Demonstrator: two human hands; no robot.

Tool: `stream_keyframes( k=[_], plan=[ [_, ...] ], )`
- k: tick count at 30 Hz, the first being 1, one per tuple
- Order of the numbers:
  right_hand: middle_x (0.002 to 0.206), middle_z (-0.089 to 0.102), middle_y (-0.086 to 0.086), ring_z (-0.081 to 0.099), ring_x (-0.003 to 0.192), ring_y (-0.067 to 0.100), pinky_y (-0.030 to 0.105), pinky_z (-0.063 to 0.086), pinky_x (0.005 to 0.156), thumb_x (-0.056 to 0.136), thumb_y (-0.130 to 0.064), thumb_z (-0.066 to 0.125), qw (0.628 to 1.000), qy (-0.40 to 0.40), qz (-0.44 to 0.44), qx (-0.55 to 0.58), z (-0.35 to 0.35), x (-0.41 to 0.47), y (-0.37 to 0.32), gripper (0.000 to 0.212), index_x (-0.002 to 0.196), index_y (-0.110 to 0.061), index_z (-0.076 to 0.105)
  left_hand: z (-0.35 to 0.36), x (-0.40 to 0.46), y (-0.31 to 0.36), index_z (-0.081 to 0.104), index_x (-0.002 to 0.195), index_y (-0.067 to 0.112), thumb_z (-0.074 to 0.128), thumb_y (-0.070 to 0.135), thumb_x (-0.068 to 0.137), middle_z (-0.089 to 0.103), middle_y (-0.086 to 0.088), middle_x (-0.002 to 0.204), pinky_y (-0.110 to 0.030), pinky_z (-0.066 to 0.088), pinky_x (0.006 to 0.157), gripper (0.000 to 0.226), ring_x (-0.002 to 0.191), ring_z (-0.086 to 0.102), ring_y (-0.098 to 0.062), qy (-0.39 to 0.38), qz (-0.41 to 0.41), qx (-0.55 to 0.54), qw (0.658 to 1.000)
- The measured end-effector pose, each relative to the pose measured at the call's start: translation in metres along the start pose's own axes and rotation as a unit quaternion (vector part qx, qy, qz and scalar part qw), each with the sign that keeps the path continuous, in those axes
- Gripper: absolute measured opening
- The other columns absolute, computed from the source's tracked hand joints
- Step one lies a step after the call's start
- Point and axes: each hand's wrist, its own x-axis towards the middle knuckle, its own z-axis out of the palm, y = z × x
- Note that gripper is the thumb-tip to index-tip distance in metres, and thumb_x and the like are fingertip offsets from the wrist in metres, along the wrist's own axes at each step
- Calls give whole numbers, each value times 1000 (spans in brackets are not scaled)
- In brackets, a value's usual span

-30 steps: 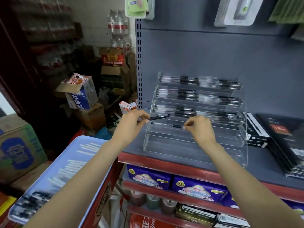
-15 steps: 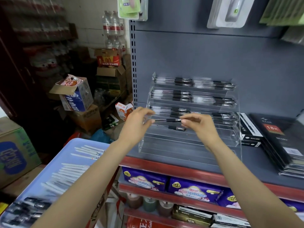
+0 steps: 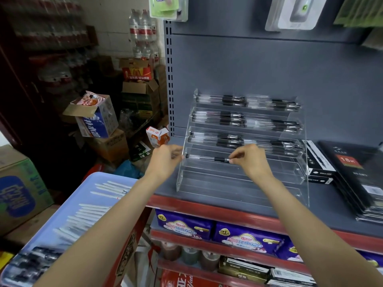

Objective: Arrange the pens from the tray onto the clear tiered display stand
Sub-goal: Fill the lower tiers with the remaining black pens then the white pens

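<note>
Here, in the head view, a pen lies level on the fourth tier of the stand, counting from the top, with its long axis running left to right along the ledge. The left hand is at the pen's left end, at the stand's left edge, fingers curled in; whether they actually pinch the tip I cannot tell, since the hand hides the contact. The right hand pinches the pen's right end between thumb and fingertips, near the dark grip section. So the pen spans the gap between the two hands, and the right hand has the plainer hold. The three tiers above carry rows of pens; this tier's right half and the bottom tier are bare. The tray sits low at the left, well apart from the stand, with white pens and some dark ones lying on it; the left hand is the nearer one to it.

Compared with a second ago, the left hand no longer holds a pen up in the air above the ledge; half a second ago both hands were together at the stand's left half, and they have since drawn apart along the pen. The next move likely turns on letting go without rolling it.
</note>
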Motion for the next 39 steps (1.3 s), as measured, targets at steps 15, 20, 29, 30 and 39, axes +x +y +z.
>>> stream_keyframes(
  k=[15,20,29,30,39],
  plan=[
    [93,68,0,57,77,8,4,40,71,87,-9,60,979,-68,-111,156,78,-32,-129,17,100,-14,70,-58,-38,-89,66,106,13,59,16,91,67,0,93,-16,48,75,17,85,62,-11,60,-60,-65,994],
    [111,65,5,61,95,14,17,42,83,92,-10,53,964,-182,-141,137,168,-60,-192,25,114,-12,64,-94,-78,-173,65,107,17,56,20,92,69,-4,98,-32,50,79,18,87,63,-18,52,-132,-18,990],
    [150,36,5,39,134,25,33,30,110,97,-20,50,931,-356,-61,51,321,-126,-217,49,143,-15,36,-144,-165,-317,53,128,10,50,11,94,51,-9,135,-30,40,98,34,121,50,-26,-134,-183,115,967],
    [148,37,7,40,133,26,32,31,108,97,-20,51,932,-357,-55,38,333,-132,-217,48,143,-15,37,-145,-173,-329,51,130,13,50,13,94,48,-8,138,-33,41,99,36,122,50,-26,-160,-179,128,962],
    [121,46,6,43,116,23,36,45,90,96,-23,50,974,-215,-28,-59,372,-151,-206,27,121,-14,53,-138,-191,-363,43,137,20,43,29,98,35,-2,148,-35,36,106,40,135,36,-21,-198,-113,181,957]
  ],
)
